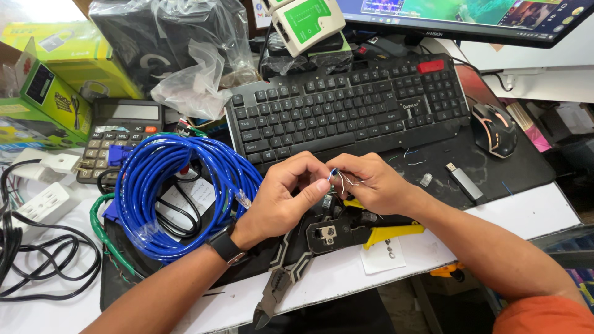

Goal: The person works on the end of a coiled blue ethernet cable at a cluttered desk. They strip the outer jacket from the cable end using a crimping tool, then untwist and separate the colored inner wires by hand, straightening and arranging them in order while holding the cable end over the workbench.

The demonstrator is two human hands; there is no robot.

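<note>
My left hand pinches the stripped end of a blue network cable between thumb and forefinger. My right hand grips the thin coloured wires that fan out from that end. The two hands meet just in front of a black keyboard. The rest of the cable lies in a large blue coil to the left of my left hand. A black and yellow crimping tool lies on the dark mat right below my hands.
Side cutters lie at the desk's front edge. A black mouse, a small stick drive and a clear plug sit to the right. A calculator, white sockets, black cords, boxes and a green-faced cable tester crowd the left and back.
</note>
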